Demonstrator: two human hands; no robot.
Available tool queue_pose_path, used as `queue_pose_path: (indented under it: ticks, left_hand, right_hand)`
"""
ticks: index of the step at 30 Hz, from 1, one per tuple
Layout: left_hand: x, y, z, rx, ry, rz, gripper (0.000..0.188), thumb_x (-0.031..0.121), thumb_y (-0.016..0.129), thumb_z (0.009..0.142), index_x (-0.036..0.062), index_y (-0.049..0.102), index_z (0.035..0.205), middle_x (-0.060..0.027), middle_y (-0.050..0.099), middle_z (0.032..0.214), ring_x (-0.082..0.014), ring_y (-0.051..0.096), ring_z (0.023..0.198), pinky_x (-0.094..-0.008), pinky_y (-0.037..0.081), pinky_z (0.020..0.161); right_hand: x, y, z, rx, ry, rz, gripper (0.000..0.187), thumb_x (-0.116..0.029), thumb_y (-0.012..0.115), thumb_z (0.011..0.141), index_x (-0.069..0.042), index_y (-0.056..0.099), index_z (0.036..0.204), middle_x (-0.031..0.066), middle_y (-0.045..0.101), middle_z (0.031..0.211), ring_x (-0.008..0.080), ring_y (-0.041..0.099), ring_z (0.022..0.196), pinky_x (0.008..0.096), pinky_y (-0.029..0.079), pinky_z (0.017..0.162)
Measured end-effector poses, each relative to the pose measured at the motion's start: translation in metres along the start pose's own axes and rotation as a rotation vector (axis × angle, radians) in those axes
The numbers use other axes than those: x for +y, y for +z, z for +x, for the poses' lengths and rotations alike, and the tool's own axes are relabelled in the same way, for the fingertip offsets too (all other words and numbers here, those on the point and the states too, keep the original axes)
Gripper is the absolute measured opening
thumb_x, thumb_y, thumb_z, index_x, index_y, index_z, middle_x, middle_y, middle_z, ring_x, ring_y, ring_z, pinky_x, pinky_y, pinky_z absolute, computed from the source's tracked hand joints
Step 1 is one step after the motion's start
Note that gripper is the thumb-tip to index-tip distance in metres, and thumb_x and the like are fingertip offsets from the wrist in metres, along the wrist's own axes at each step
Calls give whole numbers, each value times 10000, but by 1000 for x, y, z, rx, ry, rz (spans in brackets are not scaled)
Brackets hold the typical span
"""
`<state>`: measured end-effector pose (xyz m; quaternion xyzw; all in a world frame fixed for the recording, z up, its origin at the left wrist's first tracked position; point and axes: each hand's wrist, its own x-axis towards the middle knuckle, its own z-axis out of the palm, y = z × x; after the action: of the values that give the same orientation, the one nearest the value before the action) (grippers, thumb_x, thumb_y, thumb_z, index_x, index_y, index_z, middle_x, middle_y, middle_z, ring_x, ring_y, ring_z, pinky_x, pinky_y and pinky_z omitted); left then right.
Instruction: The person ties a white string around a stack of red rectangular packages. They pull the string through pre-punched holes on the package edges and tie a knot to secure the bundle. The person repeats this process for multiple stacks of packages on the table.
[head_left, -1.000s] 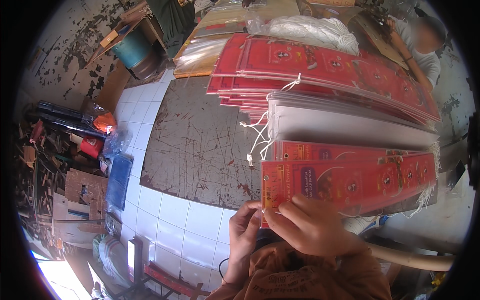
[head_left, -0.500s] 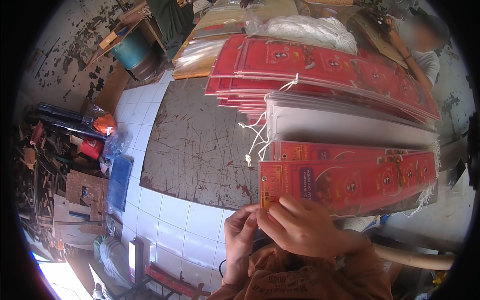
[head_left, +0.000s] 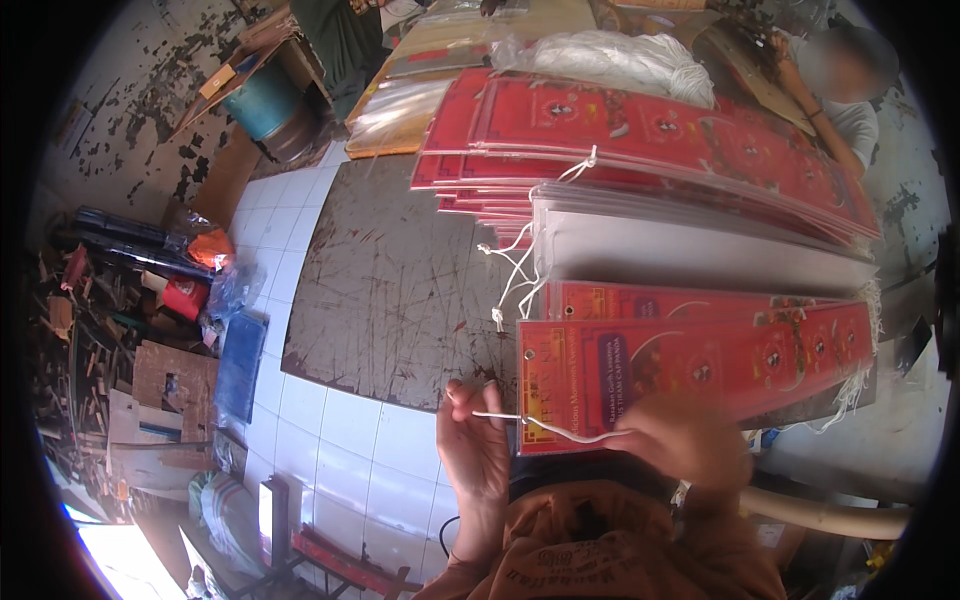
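A white cord passes through the left end of a red printed strip card, the top one of a stack in clear plastic. My right hand, blurred by motion, lies over the near edge of the stack with the cord running into its fingers. Beside the stack's left end is my left hand, palm up, its fingertips apart and slightly curled. The cord's short left end crosses in front of these fingers; I see no firm grip on it. A small hole shows near the card's upper left corner.
Behind lie grey-white backs of strips, with knotted cord loops, and more red strips. White cord skeins are farther back. A scratched grey board is at left. A person sits at far right.
My hands have parted from the card's left corner. The right moved right, drawing the cord along the card; the left shifted slightly left, its fingers loosened. More of the card's end shows.
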<state>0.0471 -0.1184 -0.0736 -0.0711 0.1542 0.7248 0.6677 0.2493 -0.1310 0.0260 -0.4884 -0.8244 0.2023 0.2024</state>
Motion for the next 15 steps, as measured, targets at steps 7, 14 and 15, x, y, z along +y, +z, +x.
queue_pose_path:
  ticks: [7, 14, 15]
  left_hand:
    - [-9, 12, 7, -118, 139, 445, 89, 102, 389, 951, 70, 470, 931, 29, 376, 651, -37, 291, 545, -179, 223, 449]
    - [-14, 10, 16, -206, 174, 788, 98, 95, 467, 926, 31, 506, 989, 40, 420, 682, -22, 333, 576, -168, 276, 516]
    - [-13, 11, 15, -216, 167, 844, 106, 92, 478, 922, 24, 511, 996, 43, 433, 694, -19, 352, 589, -165, 293, 531]
  right_hand:
    - [49, -30, -28, 708, -59, 1256, 349, -326, 434, 945, -35, 554, 794, 17, 473, 618, 173, 491, 694, 376, 440, 598]
    - [69, -38, -23, 589, -327, 2046, 320, -343, 423, 951, -51, 429, 822, 44, 439, 663, 126, 453, 721, 302, 450, 524]
    - [65, -36, -20, 587, -359, 2063, 314, -331, 427, 951, -53, 416, 806, 48, 431, 657, 123, 454, 685, 277, 445, 500]
